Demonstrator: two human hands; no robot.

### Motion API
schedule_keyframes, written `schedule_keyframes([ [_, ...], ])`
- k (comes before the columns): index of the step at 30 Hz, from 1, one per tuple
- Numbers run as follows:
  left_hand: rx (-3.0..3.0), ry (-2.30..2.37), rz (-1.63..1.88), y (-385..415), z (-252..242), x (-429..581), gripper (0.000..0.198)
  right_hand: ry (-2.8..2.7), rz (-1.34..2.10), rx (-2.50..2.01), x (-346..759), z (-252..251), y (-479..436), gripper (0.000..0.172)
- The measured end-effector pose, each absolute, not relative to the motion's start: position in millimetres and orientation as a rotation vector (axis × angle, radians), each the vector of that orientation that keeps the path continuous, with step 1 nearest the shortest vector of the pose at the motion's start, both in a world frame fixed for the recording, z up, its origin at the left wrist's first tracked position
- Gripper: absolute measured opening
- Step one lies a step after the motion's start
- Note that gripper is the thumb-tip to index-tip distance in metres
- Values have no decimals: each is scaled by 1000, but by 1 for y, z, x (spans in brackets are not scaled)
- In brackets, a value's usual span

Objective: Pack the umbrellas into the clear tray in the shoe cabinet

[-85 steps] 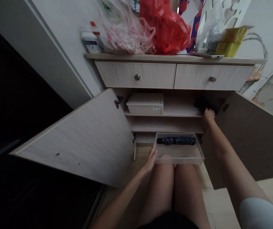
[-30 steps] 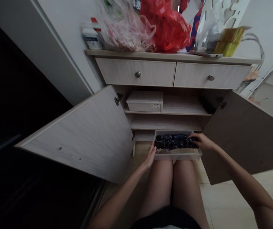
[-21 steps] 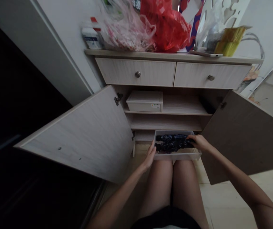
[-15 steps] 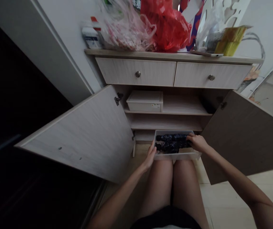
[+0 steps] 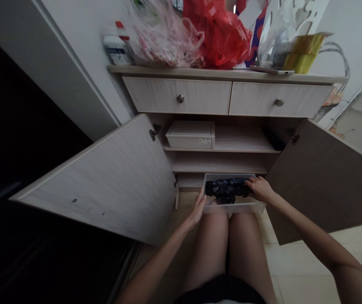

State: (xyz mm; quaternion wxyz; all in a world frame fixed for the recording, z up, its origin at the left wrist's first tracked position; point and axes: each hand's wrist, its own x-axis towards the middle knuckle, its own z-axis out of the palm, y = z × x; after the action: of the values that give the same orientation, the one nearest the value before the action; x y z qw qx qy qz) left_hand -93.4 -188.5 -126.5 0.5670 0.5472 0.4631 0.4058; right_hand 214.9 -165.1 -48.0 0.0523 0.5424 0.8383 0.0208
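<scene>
A shallow white plastic bin [image 5: 244, 207] rests on my knees in front of an open cabinet. Dark folded umbrellas [image 5: 227, 188] lie across the bin. My right hand [image 5: 259, 188] is closed on the right end of the umbrellas. My left hand [image 5: 199, 206] grips the bin's left edge, fingers curled over the rim.
The cabinet's two doors [image 5: 104, 181] [image 5: 329, 177] swing wide at either side of my legs. A lidded white box [image 5: 190, 135] sits on the upper shelf. Two drawers [image 5: 181, 95] are shut above. Red and pink plastic bags [image 5: 219, 38] crowd the cabinet top.
My right hand left the upper shelf's right end, came down to the bin with a second umbrella and now bunches both together. The left hand stays on the bin.
</scene>
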Motion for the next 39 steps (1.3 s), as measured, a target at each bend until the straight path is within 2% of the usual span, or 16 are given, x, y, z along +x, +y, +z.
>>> schedule_keyframes([
  [2, 1295, 1105, 967, -188, -129, -93, 87, 2666, -112, 1639, 228, -40, -153, 44],
  [4, 1296, 1116, 968, -188, -131, -93, 88, 2728, -240, 1748, 247, -29, -131, 40],
  [6, 1295, 1114, 953, -187, -132, -93, 90, 2610, -138, 2058, 269, -15, -103, 35],
  [10, 1305, 1101, 953, -186, -131, -93, 91, 2106, 144, 2623, 314, 1, -45, 41],
  [14, 1302, 1122, 959, -185, -133, -94, 86, 1844, 40, 2790, 343, -6, -7, 47],
  [20, 1292, 1112, 982, -185, -139, -94, 91, 1737, -20, 2914, 347, -37, 9, 64],
  [22, 1290, 1108, 996, -185, -141, -95, 91, 1756, 63, 2989, 343, -45, 10, 62],
  [26, 1294, 1109, 1013, -185, -144, -96, 93, 1763, 202, 3057, 334, -50, 12, 45],
  [29, 1286, 1108, 1015, -185, -144, -95, 92, 1710, 189, 3058, 329, -49, 13, 38],
  [32, 1276, 1111, 1016, -186, -145, -95, 90, 1669, 79, 3048, 323, -48, 12, 37],
  [39, 1267, 1100, 1020, -186, -142, -96, 89, 1705, 73, 3139, 312, -47, 0, 43],
])
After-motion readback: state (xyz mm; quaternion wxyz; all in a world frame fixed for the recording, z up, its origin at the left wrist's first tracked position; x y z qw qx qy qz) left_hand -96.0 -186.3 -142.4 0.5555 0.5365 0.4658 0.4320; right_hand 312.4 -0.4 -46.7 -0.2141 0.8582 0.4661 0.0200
